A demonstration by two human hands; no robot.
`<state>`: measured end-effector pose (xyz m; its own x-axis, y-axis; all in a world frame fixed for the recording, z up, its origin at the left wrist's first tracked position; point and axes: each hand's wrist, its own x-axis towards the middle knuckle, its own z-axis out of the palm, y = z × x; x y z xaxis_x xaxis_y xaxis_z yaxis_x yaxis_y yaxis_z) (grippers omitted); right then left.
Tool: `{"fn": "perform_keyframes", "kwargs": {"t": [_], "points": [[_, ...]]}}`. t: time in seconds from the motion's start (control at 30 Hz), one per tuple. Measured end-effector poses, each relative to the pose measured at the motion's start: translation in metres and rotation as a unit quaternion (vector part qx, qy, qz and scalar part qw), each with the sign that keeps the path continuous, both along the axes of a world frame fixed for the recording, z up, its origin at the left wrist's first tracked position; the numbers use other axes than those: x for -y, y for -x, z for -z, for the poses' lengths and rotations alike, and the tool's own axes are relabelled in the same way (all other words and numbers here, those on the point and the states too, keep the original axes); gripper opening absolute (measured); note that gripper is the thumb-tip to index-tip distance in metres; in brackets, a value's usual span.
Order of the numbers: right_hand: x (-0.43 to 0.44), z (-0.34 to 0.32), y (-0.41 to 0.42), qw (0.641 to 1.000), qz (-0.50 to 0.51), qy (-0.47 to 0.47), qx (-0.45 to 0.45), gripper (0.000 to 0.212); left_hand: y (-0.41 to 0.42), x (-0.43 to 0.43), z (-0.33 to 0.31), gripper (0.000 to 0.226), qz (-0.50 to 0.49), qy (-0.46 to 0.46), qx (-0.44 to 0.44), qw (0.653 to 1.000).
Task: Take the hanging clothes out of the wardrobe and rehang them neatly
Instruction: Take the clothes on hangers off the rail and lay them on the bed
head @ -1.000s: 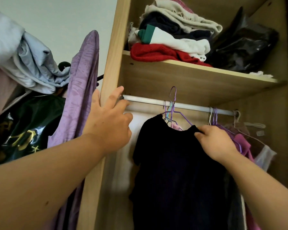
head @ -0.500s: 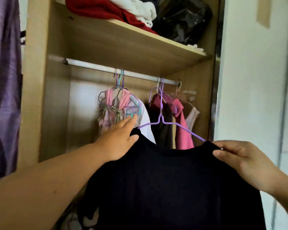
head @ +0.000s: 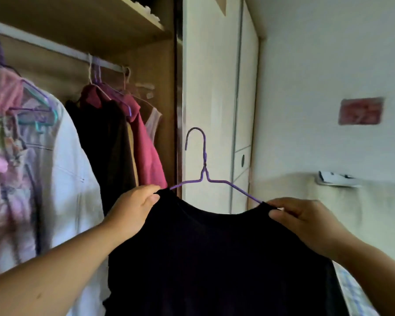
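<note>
Pale wall [head: 328, 53], red paper patch [head: 360, 110], white cupboard door [head: 245, 87], dim daylight

Home bedroom, open wooden wardrobe [head: 164, 92], hanging clothes [head: 144, 142], painted wall [head: 328, 65]

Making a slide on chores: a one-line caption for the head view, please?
The left hand and right hand hold a black top on a purple hanger, clear of the wardrobe rail.
</note>
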<state>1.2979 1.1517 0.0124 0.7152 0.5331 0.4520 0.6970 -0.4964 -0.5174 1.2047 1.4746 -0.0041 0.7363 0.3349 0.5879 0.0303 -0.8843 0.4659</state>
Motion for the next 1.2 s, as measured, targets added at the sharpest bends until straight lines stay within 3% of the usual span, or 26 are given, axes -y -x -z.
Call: {"fn": "perform_keyframes", "kwargs": {"t": [0.13, 0.23, 0.53, 0.7, 0.8, 0.9, 1.03, 1.2], "points": [[0.020, 0.036, 0.040, 0.988, 0.136, 0.069, -0.005, 0.008, -0.003, 0.017, 0.022, 0.027, 0.091, 0.004, -0.027, 0.995], [0.035, 0.066, 0.077, 0.967, 0.229, 0.110, -0.009, 0.020, -0.006, 0.035, 0.037, 0.023, 0.152, 0.007, -0.033, 0.988], [0.096, 0.160, 0.230, 0.910, 0.385, 0.089, -0.127, 0.015, 0.013, 0.132, 0.104, 0.021, 0.315, -0.003, -0.087, 0.945], [0.134, 0.198, 0.316, 0.870, 0.433, 0.039, -0.235, 0.013, 0.038, 0.194, 0.143, 0.020, 0.430, -0.030, -0.148, 0.890], [0.156, 0.222, 0.374, 0.842, 0.479, 0.026, -0.246, 0.012, 0.064, 0.240, 0.166, 0.022, 0.491, -0.062, -0.186, 0.849], [0.174, 0.247, 0.427, 0.813, 0.513, 0.037, -0.272, 0.013, 0.091, 0.278, 0.190, 0.039, 0.545, -0.073, -0.234, 0.802], [0.201, 0.277, 0.506, 0.774, 0.543, 0.040, -0.323, 0.017, 0.144, 0.337, 0.221, 0.022, 0.581, -0.113, -0.284, 0.754], [0.240, 0.307, 0.603, 0.721, 0.574, 0.012, -0.388, 0.010, 0.219, 0.410, 0.256, 0.021, 0.611, -0.154, -0.323, 0.706]]}}
